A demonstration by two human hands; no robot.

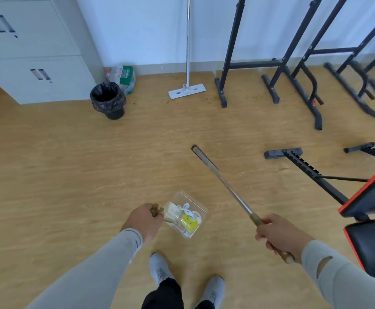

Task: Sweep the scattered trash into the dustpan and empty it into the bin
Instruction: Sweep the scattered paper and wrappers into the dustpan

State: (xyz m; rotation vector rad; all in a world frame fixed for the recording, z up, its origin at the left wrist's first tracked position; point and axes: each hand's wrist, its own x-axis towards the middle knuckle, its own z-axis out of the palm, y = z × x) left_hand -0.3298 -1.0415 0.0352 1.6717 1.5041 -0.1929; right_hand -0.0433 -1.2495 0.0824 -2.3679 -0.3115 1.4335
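My left hand [142,220] grips the brown handle of a clear plastic dustpan [194,202], held low over the wooden floor in front of my feet. White and yellow trash [187,218] lies inside the pan. My right hand [278,234] is closed around the brown grip of a broom [224,181], whose metal shaft slants up and left. The broom's narrow head [196,150] is at the floor, seen edge-on. A black bin [108,100] lined with a black bag stands at the far left, next to the cabinet.
A grey metal cabinet [32,52] fills the upper left. Bagged bottles [124,76] lie behind the bin. A white flat mop [187,88] leans on the wall. Black exercise racks [293,70] and an orange-trimmed weight bench [369,197] crowd the right side. Small crumbs dot the floor near the wall.
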